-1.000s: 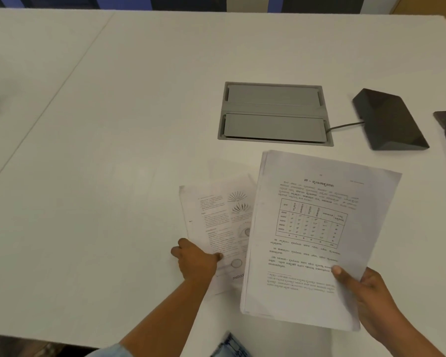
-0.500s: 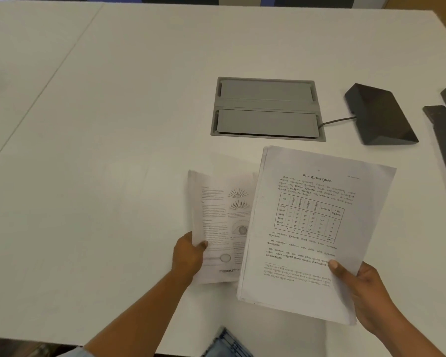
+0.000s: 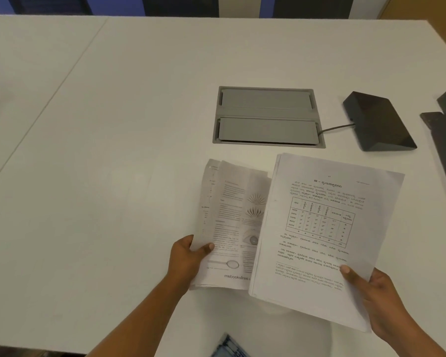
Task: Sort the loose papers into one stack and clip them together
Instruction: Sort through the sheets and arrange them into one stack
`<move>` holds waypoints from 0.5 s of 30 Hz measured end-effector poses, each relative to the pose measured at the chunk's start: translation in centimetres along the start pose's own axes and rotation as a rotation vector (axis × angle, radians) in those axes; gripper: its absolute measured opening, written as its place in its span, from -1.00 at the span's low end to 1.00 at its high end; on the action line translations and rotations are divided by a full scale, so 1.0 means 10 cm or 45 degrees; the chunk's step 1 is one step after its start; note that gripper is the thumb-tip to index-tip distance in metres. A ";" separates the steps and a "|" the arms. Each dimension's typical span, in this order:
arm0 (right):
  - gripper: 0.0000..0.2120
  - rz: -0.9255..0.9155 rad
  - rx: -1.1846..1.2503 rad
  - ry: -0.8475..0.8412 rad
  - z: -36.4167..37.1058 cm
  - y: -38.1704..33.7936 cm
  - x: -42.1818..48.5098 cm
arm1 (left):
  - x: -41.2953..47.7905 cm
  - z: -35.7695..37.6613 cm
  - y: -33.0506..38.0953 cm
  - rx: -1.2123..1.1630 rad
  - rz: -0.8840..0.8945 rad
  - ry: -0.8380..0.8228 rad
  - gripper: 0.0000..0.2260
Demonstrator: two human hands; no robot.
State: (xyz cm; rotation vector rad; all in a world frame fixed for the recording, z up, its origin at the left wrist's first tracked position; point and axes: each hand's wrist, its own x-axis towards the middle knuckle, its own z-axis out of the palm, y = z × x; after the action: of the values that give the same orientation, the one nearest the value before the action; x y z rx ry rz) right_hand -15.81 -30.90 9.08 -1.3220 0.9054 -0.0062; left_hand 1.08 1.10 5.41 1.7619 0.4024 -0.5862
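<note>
Left hand [image 3: 188, 256] pinching a few white printed sheets with diagrams [image 3: 228, 222] by their lower left edge, right hand [image 3: 373, 295] gripping a thicker white stack topped by a table page [image 3: 317, 235], both apparently lifted above the white table [image 3: 101, 150], stack overlapping the sheets' right side, grey recessed cable hatch [image 3: 267, 117] beyond.

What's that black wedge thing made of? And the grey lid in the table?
Black wedge: probably hard plastic, matte, with sharp flat faces. Grey lid: smooth, dull metal or plastic; the even grey finish leaves it open.
</note>
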 end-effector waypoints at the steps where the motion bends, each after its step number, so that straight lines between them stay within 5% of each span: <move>1: -0.43 -0.002 -0.004 0.011 -0.01 -0.01 0.00 | -0.01 -0.03 0.03 -0.015 0.021 0.011 -0.81; 11: -0.81 -0.020 -0.068 0.155 -0.19 -0.16 -0.05 | -0.22 -0.41 0.31 -0.070 0.151 0.123 -0.95; 15: -0.76 -0.009 -0.120 0.217 -0.23 -0.14 -0.05 | -0.31 -0.53 0.40 -0.134 0.177 0.168 -0.93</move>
State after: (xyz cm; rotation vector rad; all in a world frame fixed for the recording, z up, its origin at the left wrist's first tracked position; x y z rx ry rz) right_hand -16.83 -32.99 10.65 -1.4282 1.0561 -0.0834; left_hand 1.66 5.22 11.42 1.7168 0.3914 -0.3458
